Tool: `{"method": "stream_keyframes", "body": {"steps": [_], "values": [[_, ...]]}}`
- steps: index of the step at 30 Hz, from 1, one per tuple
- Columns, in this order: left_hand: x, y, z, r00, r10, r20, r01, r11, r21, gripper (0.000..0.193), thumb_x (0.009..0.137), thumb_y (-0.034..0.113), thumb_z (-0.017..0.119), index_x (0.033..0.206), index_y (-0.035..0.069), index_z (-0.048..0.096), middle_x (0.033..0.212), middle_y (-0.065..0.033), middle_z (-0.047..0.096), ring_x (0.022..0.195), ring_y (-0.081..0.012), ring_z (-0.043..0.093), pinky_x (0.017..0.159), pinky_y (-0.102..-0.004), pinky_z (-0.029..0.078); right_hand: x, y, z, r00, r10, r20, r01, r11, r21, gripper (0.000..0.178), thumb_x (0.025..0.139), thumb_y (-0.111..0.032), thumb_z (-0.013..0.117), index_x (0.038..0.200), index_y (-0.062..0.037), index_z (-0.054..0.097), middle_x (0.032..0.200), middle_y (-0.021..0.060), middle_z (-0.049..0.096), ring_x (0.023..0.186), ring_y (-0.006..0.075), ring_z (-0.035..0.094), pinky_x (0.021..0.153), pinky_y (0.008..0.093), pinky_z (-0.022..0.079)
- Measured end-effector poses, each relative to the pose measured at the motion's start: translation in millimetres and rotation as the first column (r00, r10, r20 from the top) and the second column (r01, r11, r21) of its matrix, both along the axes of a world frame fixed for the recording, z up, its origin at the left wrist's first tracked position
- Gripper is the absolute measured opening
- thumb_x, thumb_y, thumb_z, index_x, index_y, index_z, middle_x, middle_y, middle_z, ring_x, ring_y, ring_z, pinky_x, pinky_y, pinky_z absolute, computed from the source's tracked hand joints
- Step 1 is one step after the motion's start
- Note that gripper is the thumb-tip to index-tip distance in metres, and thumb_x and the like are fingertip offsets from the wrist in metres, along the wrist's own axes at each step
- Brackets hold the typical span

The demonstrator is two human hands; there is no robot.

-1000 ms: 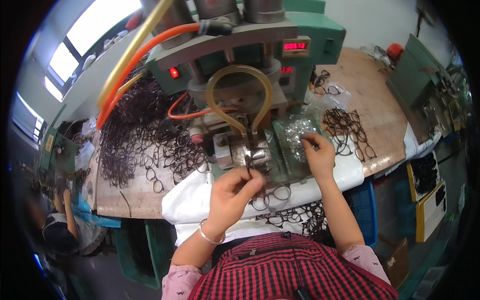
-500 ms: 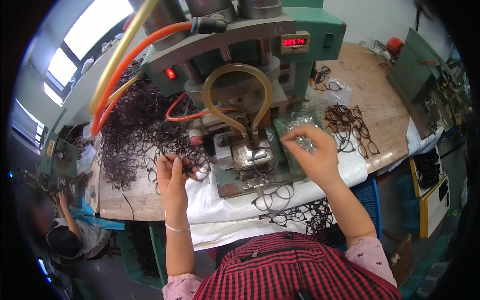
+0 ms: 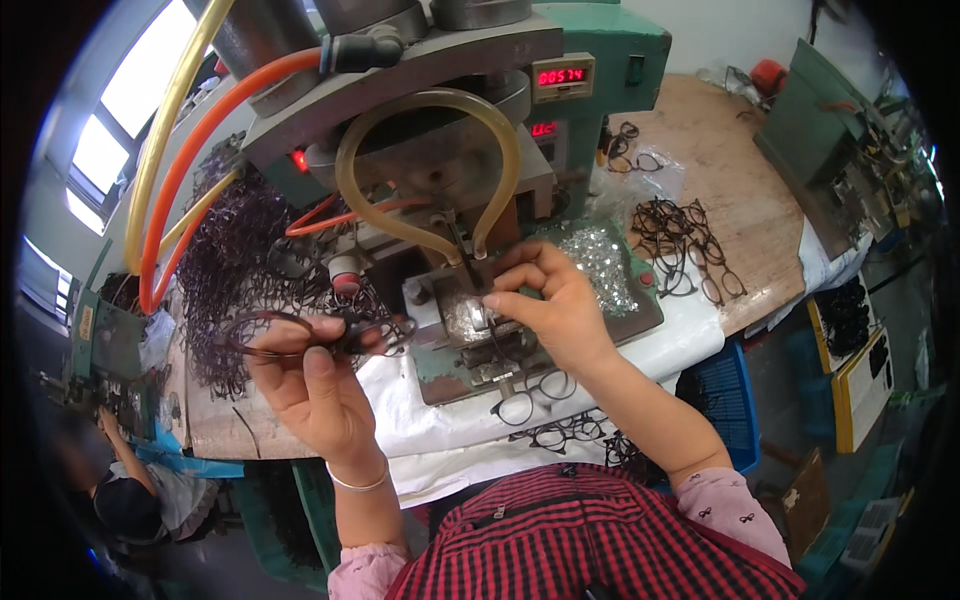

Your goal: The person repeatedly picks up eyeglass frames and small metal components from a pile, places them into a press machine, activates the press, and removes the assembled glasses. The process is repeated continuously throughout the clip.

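Note:
My left hand [image 3: 325, 405] is closed on a dark eyeglass frame [image 3: 265, 335], raised to the left of a green press [image 3: 440, 385]. Fingers and blur hide whether it holds more than one. At the press's metal fixture [image 3: 467, 318], my right hand [image 3: 560, 310] has thumb and fingers drawn together; what they pinch, if anything, is too small to make out. Another eyeglass frame [image 3: 516, 408] hangs at the front of the fixture, below my right fingers. A tray of small shiny metal pieces [image 3: 600, 265] lies just beyond my right hand.
A yellowish hose [image 3: 345, 165] loops above the fixture. Tangled dark frames [image 3: 215, 270] heap up at left; more frames [image 3: 685, 240] lie at right. White cloth [image 3: 640, 365] covers the table's front edge. A blue basket [image 3: 738, 410] stands below. Another person [image 3: 130, 490] works at far left.
My right hand has moved left from beside the tray of metal pieces to the fixture. My left hand has shifted left and nearer with the eyeglass frame. The camera view has shifted slightly.

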State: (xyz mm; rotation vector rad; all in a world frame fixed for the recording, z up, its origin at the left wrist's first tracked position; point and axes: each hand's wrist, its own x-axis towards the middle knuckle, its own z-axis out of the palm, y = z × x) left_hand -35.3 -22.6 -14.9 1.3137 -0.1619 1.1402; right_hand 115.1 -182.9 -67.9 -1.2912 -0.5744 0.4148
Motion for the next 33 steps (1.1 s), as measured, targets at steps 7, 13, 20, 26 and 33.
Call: {"method": "stream_keyframes", "body": {"steps": [7,13,20,26,33], "values": [[31,-1,0,0.981,0.188,0.045,-0.191,0.98,0.061,0.014,0.097,-0.001,0.053,0.111,0.001,0.05,0.1,-0.016,0.062,0.086,-0.0218,0.066,0.071,-0.0395,0.062,-30,1,14,0.996,-0.07,-0.06,0.076,0.99,0.116,0.036,0.085,-0.006,0.072,0.118,-0.0006,0.058,0.111,0.0111,0.068,0.102,0.0162,0.064,0.089,0.03,0.05],[9,-22,-26,0.975,0.222,-0.024,-0.091,0.495,0.864,0.014,0.074,-0.001,0.071,0.083,0.006,0.062,0.1,-0.0096,0.072,0.078,-0.0214,0.068,0.072,-0.0324,0.06,36,-66,-56,0.478,-0.152,0.865,0.782,0.522,-0.341,0.024,0.076,-0.009,0.075,0.099,-0.0046,0.07,0.12,0.018,0.064,0.124,0.0376,0.054,0.101,0.0458,0.044],[35,-31,-44,0.978,0.146,0.148,-0.186,0.299,0.936,0.024,0.068,0.001,0.078,0.086,0.007,0.062,0.099,-0.0077,0.074,0.079,-0.0228,0.071,0.061,-0.0302,0.057,63,-75,-70,0.677,-0.241,0.695,0.649,0.641,-0.41,0.013,0.074,-0.01,0.076,0.085,-0.0041,0.072,0.114,0.0105,0.069,0.115,0.0322,0.06,0.09,0.0409,0.049],[32,-33,-45,0.977,0.18,0.112,-0.174,0.377,0.91,0.025,0.068,0.001,0.078,0.087,0.007,0.064,0.099,-0.0078,0.074,0.081,-0.0239,0.073,0.06,-0.0298,0.057,56,-55,-79,0.53,-0.139,0.836,0.666,0.679,-0.309,0.012,0.075,-0.007,0.072,0.086,-0.0037,0.071,0.111,0.0095,0.07,0.111,0.031,0.063,0.089,0.0412,0.051],[-46,-44,-64,0.872,0.487,-0.054,-0.2,0.454,0.868,0.025,0.073,0.006,0.076,0.097,0.005,0.069,0.113,-0.014,0.071,0.104,-0.0326,0.069,0.099,-0.0452,0.05,63,-71,-93,0.487,-0.103,0.868,0.667,0.685,-0.293,0.017,0.083,0.0,0.062,0.097,0.0009,0.072,0.105,0.0162,0.071,0.103,0.0326,0.067,0.091,0.04,0.052]]}}
